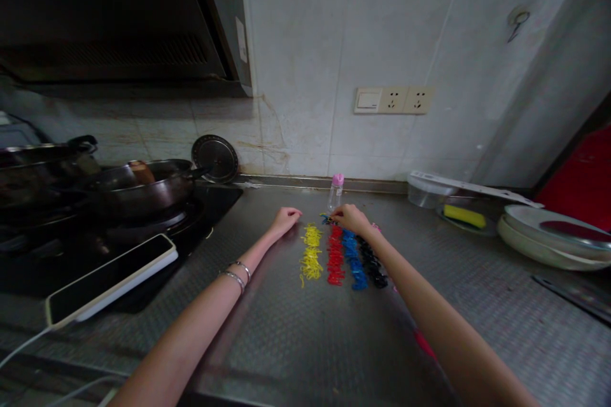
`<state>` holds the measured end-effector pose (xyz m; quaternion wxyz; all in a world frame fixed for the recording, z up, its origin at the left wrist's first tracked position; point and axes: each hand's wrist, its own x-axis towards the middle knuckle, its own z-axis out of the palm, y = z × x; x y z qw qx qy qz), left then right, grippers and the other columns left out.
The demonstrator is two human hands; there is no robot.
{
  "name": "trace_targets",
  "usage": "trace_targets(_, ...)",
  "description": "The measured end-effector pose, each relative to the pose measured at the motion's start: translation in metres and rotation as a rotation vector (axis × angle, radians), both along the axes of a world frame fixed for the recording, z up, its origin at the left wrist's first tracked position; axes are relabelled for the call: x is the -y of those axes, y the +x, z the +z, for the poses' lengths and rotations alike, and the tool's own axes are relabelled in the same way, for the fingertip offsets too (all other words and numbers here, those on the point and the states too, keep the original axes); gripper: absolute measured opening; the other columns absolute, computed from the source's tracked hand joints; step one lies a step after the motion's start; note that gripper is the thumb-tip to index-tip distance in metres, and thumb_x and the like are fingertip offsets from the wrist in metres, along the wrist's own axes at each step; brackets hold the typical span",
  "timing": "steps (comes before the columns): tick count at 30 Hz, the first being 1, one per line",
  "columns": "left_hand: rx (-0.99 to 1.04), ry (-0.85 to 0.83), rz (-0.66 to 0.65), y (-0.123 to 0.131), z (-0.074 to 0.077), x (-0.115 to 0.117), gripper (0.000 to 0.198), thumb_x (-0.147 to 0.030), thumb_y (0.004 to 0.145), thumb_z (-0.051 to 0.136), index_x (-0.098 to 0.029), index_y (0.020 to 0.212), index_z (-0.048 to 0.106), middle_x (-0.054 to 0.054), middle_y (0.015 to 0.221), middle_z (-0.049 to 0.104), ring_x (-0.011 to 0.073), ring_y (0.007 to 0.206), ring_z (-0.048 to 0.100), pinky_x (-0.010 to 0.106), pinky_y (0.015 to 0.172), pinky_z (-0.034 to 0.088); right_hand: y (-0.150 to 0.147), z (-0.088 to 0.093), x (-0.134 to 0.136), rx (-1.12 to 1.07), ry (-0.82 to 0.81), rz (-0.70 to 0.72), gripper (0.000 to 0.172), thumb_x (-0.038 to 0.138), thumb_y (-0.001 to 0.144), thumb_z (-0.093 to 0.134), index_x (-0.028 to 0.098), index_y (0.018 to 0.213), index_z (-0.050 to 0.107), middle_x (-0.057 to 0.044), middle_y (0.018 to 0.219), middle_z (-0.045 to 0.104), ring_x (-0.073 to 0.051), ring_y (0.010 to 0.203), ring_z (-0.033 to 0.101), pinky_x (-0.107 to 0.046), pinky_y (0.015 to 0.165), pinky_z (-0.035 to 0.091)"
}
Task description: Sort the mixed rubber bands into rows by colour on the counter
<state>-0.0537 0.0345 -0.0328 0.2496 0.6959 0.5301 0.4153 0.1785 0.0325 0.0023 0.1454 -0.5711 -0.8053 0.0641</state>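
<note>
My right hand (352, 219) is closed in a pinch at a small mixed-colour pile (327, 219) of what look like little rubber bands. Whatever lies between its fingertips is too small to make out. My left hand (285, 220) rests on the counter left of the pile, fingers curled together; their contents are hidden. Sorted columns of bands run toward me: yellow (312, 253), red (335, 256), blue (354, 259) and black (374, 264). My right forearm partly covers the black column. Just behind the pile stands a clear bottle with a pink cap (337, 182).
On the left are a pan (138, 194) on the stove and a phone (112, 280) with a cable. Stacked plates (548, 245), a yellow sponge (464, 216), a plastic tub (427, 194) and a dark knife-like tool (568, 296) lie on the right of the metal counter (286, 343).
</note>
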Motion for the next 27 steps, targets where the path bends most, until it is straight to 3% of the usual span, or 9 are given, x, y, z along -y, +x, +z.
trace_targets(7, 0.005, -0.002, 0.011, 0.000, 0.000, -0.001, 0.027, -0.020, 0.071, 0.044, -0.010, 0.083, 0.067, 0.004, 0.068, 0.065, 0.0127, 0.062, 0.056, 0.022, 0.060, 0.041, -0.020, 0.009, 0.008, -0.029, 0.010, 0.072, 0.023, 0.030, 0.078, 0.049, 0.023, 0.093, 0.066, -0.003, 0.091, 0.067, -0.015, 0.083, 0.059, -0.019, 0.068, 0.042)
trace_targets(16, 0.013, 0.017, 0.015, 0.001, 0.000, -0.002, 0.025, -0.015, 0.071, 0.045, -0.010, 0.080, 0.067, 0.006, 0.077, 0.067, 0.0141, 0.074, 0.058, 0.024, 0.071, 0.043, -0.053, 0.011, 0.019, 0.102, -0.013, 0.129, 0.025, 0.027, 0.078, 0.047, 0.022, 0.092, 0.067, -0.005, 0.093, 0.066, -0.017, 0.087, 0.059, -0.019, 0.069, 0.041)
trace_targets(20, 0.014, 0.007, 0.017, 0.001, 0.001, -0.001, 0.024, -0.015, 0.071, 0.046, -0.011, 0.080, 0.067, 0.006, 0.075, 0.067, 0.0138, 0.071, 0.058, 0.024, 0.070, 0.044, -0.039, 0.015, 0.017, 0.081, -0.010, 0.116, 0.026, 0.028, 0.078, 0.047, 0.023, 0.093, 0.067, -0.005, 0.092, 0.066, -0.017, 0.084, 0.059, -0.019, 0.065, 0.040)
trace_targets(27, -0.076, -0.087, -0.001, 0.008, 0.011, -0.013, 0.025, -0.014, 0.068, 0.050, -0.009, 0.086, 0.067, 0.006, 0.073, 0.066, 0.0124, 0.066, 0.057, 0.023, 0.065, 0.044, 0.016, 0.030, 0.005, -0.063, 0.074, 0.013, 0.028, 0.033, 0.079, 0.045, 0.020, 0.085, 0.068, -0.004, 0.076, 0.065, -0.013, 0.069, 0.057, -0.018, 0.057, 0.034)
